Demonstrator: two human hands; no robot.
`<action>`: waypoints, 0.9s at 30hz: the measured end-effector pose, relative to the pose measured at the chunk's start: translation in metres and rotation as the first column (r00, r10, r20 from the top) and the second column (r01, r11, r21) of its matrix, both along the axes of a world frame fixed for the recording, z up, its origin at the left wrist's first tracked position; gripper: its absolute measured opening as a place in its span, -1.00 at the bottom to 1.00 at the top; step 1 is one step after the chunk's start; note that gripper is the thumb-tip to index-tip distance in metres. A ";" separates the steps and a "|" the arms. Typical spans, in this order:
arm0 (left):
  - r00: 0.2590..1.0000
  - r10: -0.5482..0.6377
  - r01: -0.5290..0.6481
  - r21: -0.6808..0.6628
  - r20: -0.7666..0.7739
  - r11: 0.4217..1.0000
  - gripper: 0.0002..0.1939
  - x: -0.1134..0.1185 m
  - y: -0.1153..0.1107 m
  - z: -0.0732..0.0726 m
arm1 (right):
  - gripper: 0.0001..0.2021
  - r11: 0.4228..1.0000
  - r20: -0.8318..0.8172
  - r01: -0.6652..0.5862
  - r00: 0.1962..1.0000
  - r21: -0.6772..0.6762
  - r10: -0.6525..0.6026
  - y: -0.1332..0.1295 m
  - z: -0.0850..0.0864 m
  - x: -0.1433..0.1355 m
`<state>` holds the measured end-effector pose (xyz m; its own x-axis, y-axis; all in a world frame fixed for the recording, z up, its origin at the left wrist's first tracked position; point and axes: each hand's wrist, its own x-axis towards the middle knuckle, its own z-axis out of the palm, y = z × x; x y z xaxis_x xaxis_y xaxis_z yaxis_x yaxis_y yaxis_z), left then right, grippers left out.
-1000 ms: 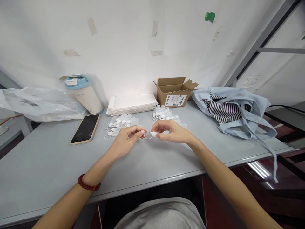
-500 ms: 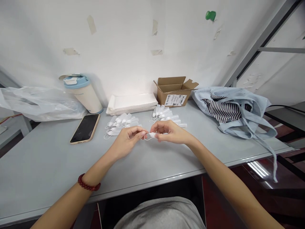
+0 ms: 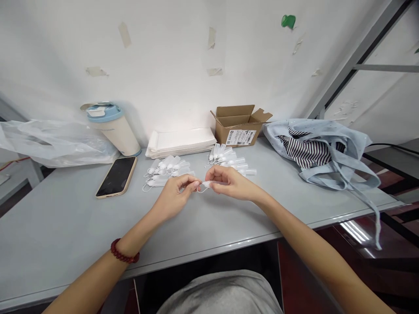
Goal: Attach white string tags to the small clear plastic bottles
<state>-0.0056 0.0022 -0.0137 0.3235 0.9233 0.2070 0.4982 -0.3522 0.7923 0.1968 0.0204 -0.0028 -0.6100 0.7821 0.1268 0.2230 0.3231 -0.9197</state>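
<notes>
Over the middle of the table, my right hand (image 3: pixel 229 183) is closed in a pinch on a small white cap (image 3: pixel 206 185) with a thin white loop hanging from it. Facing it, my left hand (image 3: pixel 180 190) pinches thumb and forefinger at the cap's left end. What sits between those left fingertips is too small to name. Just behind my left hand lies a group of clear tubes with white caps and loops (image 3: pixel 168 164). A second group of such tubes (image 3: pixel 225 153) is behind my right hand.
Along the wall stand a plastic bag (image 3: pixel 59 141), a tilted cream tumbler (image 3: pixel 114 131), a stack of white sheets or sleeves (image 3: pixel 183 141) and an open cardboard box (image 3: pixel 240 131). A phone (image 3: pixel 117 176) lies at left, a blue cloth bag (image 3: pixel 321 148) at right.
Both hands have shifted very slightly left together with the white cap. The groups of tubes stay where they were.
</notes>
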 end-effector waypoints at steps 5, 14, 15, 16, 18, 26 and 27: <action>1.000 -0.012 0.012 0.002 -0.008 1.000 -0.75 0.001 0.000 -0.002 | -0.93 1.000 0.020 -0.009 1.000 0.009 0.009 0.001 -0.003 -0.001; 0.996 -0.057 0.061 -0.070 0.062 0.996 -0.74 0.000 0.002 0.001 | -0.93 0.999 0.013 0.034 0.999 0.027 -0.034 0.003 -0.007 -0.003; 0.994 -0.060 0.068 -0.093 0.086 0.993 -0.72 -0.001 0.003 0.002 | -0.92 0.998 0.006 0.045 0.999 0.033 -0.045 0.003 -0.007 -0.003; 0.993 -0.058 0.070 -0.110 0.108 0.991 -0.71 -0.002 0.004 0.002 | -0.92 0.998 -0.002 0.054 0.999 0.040 -0.054 0.003 -0.007 -0.003; 0.992 -0.030 0.046 -0.123 0.126 0.991 -0.68 -0.003 0.005 0.003 | -0.93 0.996 -0.014 0.065 0.998 0.054 -0.065 0.004 -0.007 -0.003; 0.993 0.074 -0.068 -0.061 0.093 0.996 -0.73 -0.003 0.005 0.005 | -0.83 0.994 0.019 0.082 0.996 0.073 -0.084 0.006 -0.007 -0.002; 0.989 0.100 -0.094 -0.061 0.109 0.994 -0.73 -0.004 0.006 0.005 | -0.80 0.993 0.040 0.090 0.995 0.082 -0.094 0.006 -0.005 -0.001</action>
